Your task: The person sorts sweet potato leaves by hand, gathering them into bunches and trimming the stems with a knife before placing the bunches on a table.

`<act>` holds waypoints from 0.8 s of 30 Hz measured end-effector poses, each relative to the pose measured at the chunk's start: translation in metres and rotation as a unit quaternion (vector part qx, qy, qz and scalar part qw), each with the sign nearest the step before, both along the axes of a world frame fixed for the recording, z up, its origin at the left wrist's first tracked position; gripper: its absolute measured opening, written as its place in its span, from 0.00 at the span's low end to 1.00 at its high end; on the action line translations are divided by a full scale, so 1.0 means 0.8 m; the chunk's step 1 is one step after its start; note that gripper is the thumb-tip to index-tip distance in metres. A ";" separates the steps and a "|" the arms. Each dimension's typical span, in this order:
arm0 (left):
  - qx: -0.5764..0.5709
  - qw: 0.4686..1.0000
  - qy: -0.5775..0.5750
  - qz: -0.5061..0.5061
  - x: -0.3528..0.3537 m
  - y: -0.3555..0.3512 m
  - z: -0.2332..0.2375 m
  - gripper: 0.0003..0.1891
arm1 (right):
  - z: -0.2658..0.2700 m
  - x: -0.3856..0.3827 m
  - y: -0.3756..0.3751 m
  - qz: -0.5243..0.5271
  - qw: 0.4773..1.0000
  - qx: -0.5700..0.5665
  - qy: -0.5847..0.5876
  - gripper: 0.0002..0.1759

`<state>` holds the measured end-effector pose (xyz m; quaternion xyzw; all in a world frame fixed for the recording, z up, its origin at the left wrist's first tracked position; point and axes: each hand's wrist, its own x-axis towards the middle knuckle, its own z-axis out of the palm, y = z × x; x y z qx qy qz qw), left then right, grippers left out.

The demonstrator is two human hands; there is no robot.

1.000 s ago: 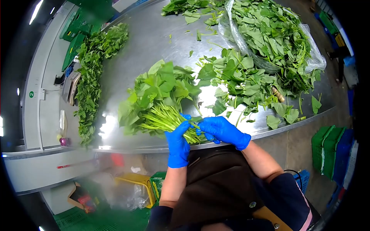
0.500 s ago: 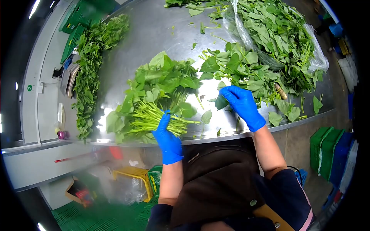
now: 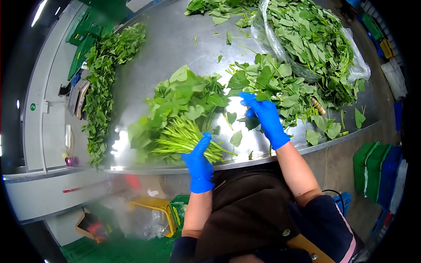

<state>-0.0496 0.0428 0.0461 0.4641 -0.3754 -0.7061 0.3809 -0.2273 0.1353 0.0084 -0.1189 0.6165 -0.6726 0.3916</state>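
My left hand (image 3: 198, 158), in a blue glove, is closed around the stems of a bunch of leafy greens (image 3: 184, 131). The leaves fan out away from me, and the cut stem ends poke past my thumb. At the edge of a pile of loose greens (image 3: 272, 79) is my right hand (image 3: 264, 116), also gloved in blue, its fingers apart and nothing visibly held. A dark leaf shows just under its fingers. Single leaves, such as a small leaf (image 3: 236, 139), lie on the metal table (image 3: 171, 48) between both hands.
A clear plastic bag (image 3: 360, 65) full of greens lies open at the far right. A small wooden-looking handle (image 3: 319, 106) rests among the leaves. Along the left edge runs a row of greens (image 3: 98, 92). Green crates (image 3: 366, 171) stand on the floor at right, a yellow crate (image 3: 151, 204) below the table.
My right hand has moved slightly left, and its fingers have opened from a pinch. My left hand, with the bunch, has shifted a little right and toward me.
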 end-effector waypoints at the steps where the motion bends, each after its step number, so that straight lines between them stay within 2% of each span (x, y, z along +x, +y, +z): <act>1: -0.004 1.000 -0.005 -0.018 -0.002 0.004 0.000 0.18 | -0.004 0.010 -0.008 0.029 0.999 0.015 0.021 0.19; 3: 0.000 0.998 -0.012 -0.063 -0.005 0.009 0.002 0.21 | 0.018 0.034 -0.024 0.076 0.994 0.005 0.080 0.19; 4: 0.008 0.997 -0.002 -0.074 -0.007 0.010 0.005 0.23 | 0.038 0.040 -0.025 0.128 0.990 0.024 0.056 0.16; 6: 0.023 0.995 0.017 -0.093 -0.008 0.012 0.011 0.26 | 0.025 0.053 -0.040 0.117 0.993 0.001 0.021 0.15; 7: -0.012 0.997 0.014 -0.076 -0.009 0.013 0.002 0.25 | 0.024 0.056 -0.039 0.089 0.996 -0.006 0.005 0.15; 9: 0.007 0.997 0.002 -0.071 -0.005 0.007 0.006 0.22 | 0.025 0.064 -0.038 0.037 0.999 -0.018 -0.027 0.15; 12: 0.017 0.999 0.021 -0.028 0.001 -0.001 -0.002 0.16 | 0.011 0.078 -0.029 0.032 0.989 -0.120 -0.078 0.15; 13: 0.028 0.999 0.035 -0.023 0.007 -0.007 -0.009 0.15 | 0.012 0.085 -0.027 0.042 0.973 -0.158 -0.161 0.15; 15: 0.060 0.996 0.070 -0.006 0.012 -0.017 -0.016 0.11 | 0.005 0.091 -0.026 0.032 0.976 -0.172 -0.132 0.14; 16: 0.037 0.998 0.060 0.001 0.015 -0.021 -0.015 0.11 | -0.001 0.093 -0.026 0.026 0.976 -0.180 -0.117 0.14; 18: -0.008 0.999 0.039 0.021 0.024 -0.030 -0.011 0.11 | -0.003 0.059 -0.008 -0.018 0.970 -0.179 -0.162 0.18; 20: 0.003 0.998 0.045 0.037 0.029 -0.035 -0.011 0.14 | 0.014 0.015 0.001 0.015 0.999 -0.044 0.017 0.26; 21: 0.010 0.998 0.050 0.041 0.027 -0.033 -0.006 0.15 | 0.011 0.010 0.002 0.002 0.963 0.126 0.236 0.29; 22: 0.016 0.997 0.056 0.042 0.024 -0.031 -0.002 0.17 | 0.009 0.008 0.005 -0.013 0.852 0.286 0.439 0.32; 23: 0.015 0.997 0.051 0.050 0.018 -0.027 -0.001 0.20 | 0.000 0.007 0.005 -0.025 0.848 0.230 0.477 0.33; 24: 0.000 0.998 0.044 0.041 0.015 -0.024 -0.005 0.21 | 0.016 0.011 0.001 0.057 0.881 0.238 0.405 0.29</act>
